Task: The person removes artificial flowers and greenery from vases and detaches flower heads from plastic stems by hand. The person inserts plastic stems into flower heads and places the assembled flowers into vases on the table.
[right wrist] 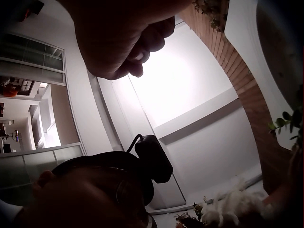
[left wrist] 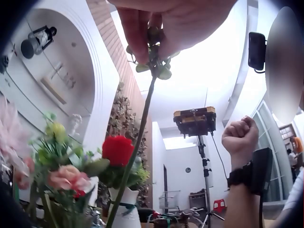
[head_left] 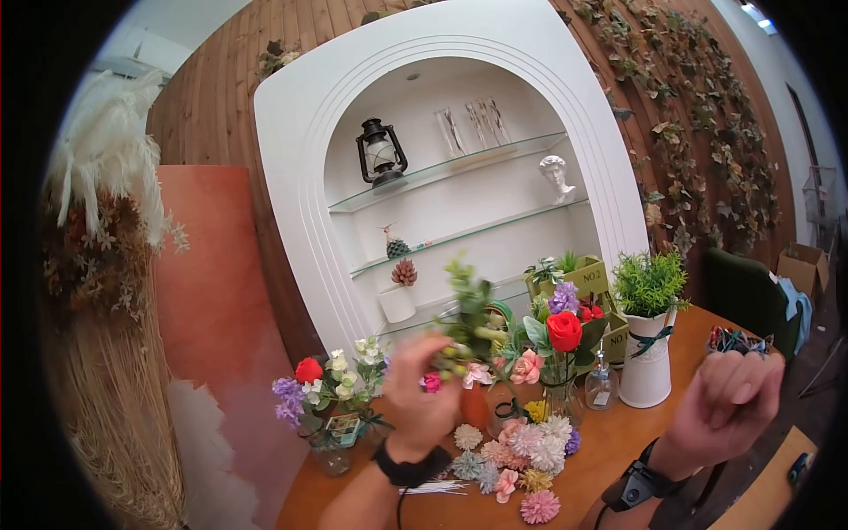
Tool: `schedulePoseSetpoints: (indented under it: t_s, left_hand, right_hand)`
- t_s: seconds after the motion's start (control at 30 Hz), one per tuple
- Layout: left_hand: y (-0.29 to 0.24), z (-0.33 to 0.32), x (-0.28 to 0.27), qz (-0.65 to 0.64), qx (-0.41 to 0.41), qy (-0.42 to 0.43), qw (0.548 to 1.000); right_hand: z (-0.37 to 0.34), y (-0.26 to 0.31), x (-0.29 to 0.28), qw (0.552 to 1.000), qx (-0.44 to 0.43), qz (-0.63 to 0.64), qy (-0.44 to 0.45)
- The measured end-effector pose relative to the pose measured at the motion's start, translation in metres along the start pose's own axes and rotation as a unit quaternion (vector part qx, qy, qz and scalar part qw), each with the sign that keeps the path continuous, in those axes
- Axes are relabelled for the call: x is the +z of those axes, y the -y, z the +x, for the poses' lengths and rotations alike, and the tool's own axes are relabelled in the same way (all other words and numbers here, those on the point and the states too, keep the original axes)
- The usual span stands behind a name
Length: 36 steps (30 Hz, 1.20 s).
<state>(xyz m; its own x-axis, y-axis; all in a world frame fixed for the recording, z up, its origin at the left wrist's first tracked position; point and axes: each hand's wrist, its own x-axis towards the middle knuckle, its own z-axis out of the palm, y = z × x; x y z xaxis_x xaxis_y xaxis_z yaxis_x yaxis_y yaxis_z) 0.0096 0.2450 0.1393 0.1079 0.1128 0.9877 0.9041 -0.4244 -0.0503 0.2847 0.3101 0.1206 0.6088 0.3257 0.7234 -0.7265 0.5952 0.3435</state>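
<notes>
My left hand (head_left: 417, 389) pinches an artificial green leafy sprig (head_left: 473, 311) above the table, blurred in the head view. In the left wrist view its fingers hold it among the small leaves, and a long bare stem (left wrist: 142, 118) slants down past a red rose (left wrist: 118, 150). My right hand (head_left: 726, 402) is raised at the right with its fingers curled in, and nothing shows in it. Below the left hand lie loose pompom flower heads (head_left: 521, 446) in several colours. A glass vase of mixed flowers (head_left: 558, 362) stands between the hands.
Another flower vase (head_left: 332, 458) stands at the left of the wooden table (head_left: 609, 442). White sticks (head_left: 437, 487) lie near the front. A glass bottle (head_left: 601, 389) and a white pitcher with greenery (head_left: 645, 371) stand at the right, before green boxes (head_left: 579, 281). Shelves rise behind.
</notes>
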Motion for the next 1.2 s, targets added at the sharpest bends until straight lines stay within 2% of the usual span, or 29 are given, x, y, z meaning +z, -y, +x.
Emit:
schedulePoseSetpoints:
  t_s: [0.07, 0.23, 0.3, 0.43, 0.63, 0.83, 0.93, 1.03, 1.2]
  left_hand:
    - [0.017, 0.006, -0.02, 0.016, 0.006, -0.035, 0.999]
    - [0.068, 0.041, -0.061, 0.085, 0.006, -0.12, 0.989]
    - [0.094, 0.053, -0.075, 0.127, -0.012, -0.137, 0.982]
    - [0.125, 0.071, -0.081, 0.119, -0.044, -0.142, 0.982]
    - [0.153, 0.065, -0.064, 0.275, 0.008, -0.037, 0.961]
    - [0.17, 0.044, -0.042, 0.294, -0.012, -0.012, 0.956]
    - [0.17, 0.033, -0.034, 0.298, -0.041, 0.05, 0.952]
    - [0.175, 0.023, -0.031, 0.304, -0.036, 0.088, 0.948]
    - [0.178, 0.016, -0.03, 0.296, -0.056, 0.113, 0.947]
  right_hand:
    - [-0.007, -0.009, 0.0, 0.999, 0.01, -0.052, 0.011]
    - [-0.015, -0.027, 0.013, 0.996, 0.043, -0.077, 0.005]
    - [-0.015, -0.032, 0.012, 0.993, 0.061, -0.096, 0.005]
    - [-0.016, -0.039, 0.011, 0.988, 0.074, -0.137, 0.004]
    - [-0.015, -0.04, 0.013, 0.985, 0.075, -0.152, 0.009]
    - [-0.013, -0.037, 0.009, 0.989, 0.057, -0.133, -0.01]
    - [-0.012, -0.035, 0.01, 0.991, 0.058, -0.123, -0.009]
    - [-0.01, -0.033, 0.01, 0.993, 0.053, -0.107, -0.01]
    - [-0.01, -0.032, 0.009, 0.995, 0.052, -0.089, -0.016]
